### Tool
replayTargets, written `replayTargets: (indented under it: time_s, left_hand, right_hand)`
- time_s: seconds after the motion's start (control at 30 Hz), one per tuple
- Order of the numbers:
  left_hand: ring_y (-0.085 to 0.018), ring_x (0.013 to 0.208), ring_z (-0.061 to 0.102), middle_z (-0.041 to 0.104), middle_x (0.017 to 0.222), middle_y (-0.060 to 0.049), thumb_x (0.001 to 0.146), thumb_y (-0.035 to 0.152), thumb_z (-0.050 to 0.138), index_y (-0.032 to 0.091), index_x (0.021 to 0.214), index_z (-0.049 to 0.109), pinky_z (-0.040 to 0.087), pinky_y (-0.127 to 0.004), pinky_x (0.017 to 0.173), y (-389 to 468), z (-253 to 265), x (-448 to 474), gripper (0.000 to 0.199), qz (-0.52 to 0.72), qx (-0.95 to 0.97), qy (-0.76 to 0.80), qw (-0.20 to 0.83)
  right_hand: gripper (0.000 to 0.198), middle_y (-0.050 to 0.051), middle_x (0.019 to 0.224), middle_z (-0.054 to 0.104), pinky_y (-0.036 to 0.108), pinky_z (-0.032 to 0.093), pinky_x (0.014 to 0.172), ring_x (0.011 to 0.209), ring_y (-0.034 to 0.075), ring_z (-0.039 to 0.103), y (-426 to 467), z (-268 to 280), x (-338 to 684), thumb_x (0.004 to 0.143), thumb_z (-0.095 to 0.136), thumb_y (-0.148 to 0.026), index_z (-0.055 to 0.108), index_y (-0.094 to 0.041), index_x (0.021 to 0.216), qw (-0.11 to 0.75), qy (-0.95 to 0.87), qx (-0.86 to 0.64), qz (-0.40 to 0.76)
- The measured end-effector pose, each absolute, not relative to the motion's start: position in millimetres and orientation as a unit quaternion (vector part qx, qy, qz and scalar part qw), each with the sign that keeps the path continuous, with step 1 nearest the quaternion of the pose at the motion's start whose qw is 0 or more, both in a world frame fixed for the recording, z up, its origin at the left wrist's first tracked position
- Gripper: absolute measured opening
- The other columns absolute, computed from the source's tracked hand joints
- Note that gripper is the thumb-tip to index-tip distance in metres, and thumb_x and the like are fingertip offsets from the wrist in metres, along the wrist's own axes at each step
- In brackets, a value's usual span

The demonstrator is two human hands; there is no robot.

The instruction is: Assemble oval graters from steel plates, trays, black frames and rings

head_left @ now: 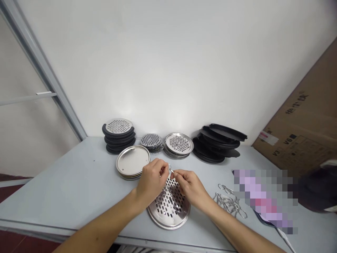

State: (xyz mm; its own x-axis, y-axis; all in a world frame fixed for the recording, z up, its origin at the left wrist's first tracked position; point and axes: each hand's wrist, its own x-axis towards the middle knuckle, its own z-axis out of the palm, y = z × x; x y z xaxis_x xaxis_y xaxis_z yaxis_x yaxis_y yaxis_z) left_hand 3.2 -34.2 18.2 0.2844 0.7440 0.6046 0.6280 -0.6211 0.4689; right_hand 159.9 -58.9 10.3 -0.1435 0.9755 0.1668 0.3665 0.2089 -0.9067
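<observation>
A round, shiny metal grater disc (168, 222) with many slotted holes lies on the table in front of me. Above its far edge, my left hand (154, 177) and my right hand (190, 185) meet, both with fingers pinched. Between the fingertips shows a small bent-wire loop (170, 167), most of it covered by my fingers. Whether it passes through the disc is hidden. To the right of my right forearm lies a loose pile of similar bent-wire pieces (229, 203).
Smooth metal discs (133, 160) are stacked left of my left hand. Along the wall stand black-rimmed perforated discs (118, 135), two stacks of grater discs (151, 140) (179, 144) and black round trays (217, 140). A blurred-out phone-like object (263, 200) and a cardboard box (297, 130) are at right.
</observation>
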Motion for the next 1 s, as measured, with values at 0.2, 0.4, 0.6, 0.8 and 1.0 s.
replayTargets:
  time_s: [0.2,0.4,0.6,0.8,1.0]
  left_hand:
    - [-0.015,0.069,0.061,0.067,0.076,-0.002,0.085,0.029,0.057,0.018,0.080,0.065,0.048,-0.026,0.065,-22,20,-1,0.015,0.445,0.704,0.456,0.314]
    - [-0.014,0.065,0.061,0.064,0.069,-0.002,0.076,0.037,0.069,0.015,0.087,0.069,0.051,-0.027,0.064,-17,27,-3,0.025,0.402,0.607,0.418,0.543]
    - [-0.014,0.069,0.062,0.065,0.075,-0.002,0.080,0.039,0.066,0.015,0.092,0.066,0.052,-0.027,0.066,-18,31,-5,0.027,0.416,0.595,0.427,0.539]
    - [-0.018,0.081,0.065,0.071,0.087,-0.006,0.082,0.035,0.064,0.016,0.091,0.070,0.052,-0.028,0.072,-24,31,-3,0.022,0.393,0.687,0.394,0.468]
    - [-0.016,0.077,0.063,0.070,0.085,-0.003,0.084,0.026,0.063,0.022,0.097,0.072,0.049,-0.027,0.072,-25,32,-5,0.017,0.415,0.771,0.394,0.279]
  right_hand:
    - [0.030,0.001,0.066,0.058,0.024,0.040,0.059,0.062,0.015,0.053,-58,15,162,0.094,0.043,-0.033,0.064,-0.018,0.078,0.407,-0.703,-0.493,0.313]
    - [0.027,-0.004,0.053,0.053,0.022,0.038,0.048,0.047,0.012,0.049,-54,18,171,0.091,0.052,-0.038,0.064,-0.018,0.077,0.369,-0.664,-0.477,0.442]
    - [0.029,-0.006,0.043,0.048,0.021,0.035,0.044,0.040,0.010,0.046,-49,19,173,0.087,0.057,-0.041,0.063,-0.015,0.075,0.387,-0.587,-0.468,0.535]
    - [0.034,-0.007,0.043,0.048,0.021,0.038,0.045,0.042,0.011,0.053,-47,18,175,0.085,0.058,-0.046,0.067,-0.014,0.083,0.385,-0.590,-0.464,0.537]
    - [0.035,0.002,0.086,0.063,0.027,0.055,0.053,0.054,0.010,0.059,-44,11,180,0.078,0.067,-0.038,0.060,-0.016,0.104,0.423,-0.575,-0.462,0.527]
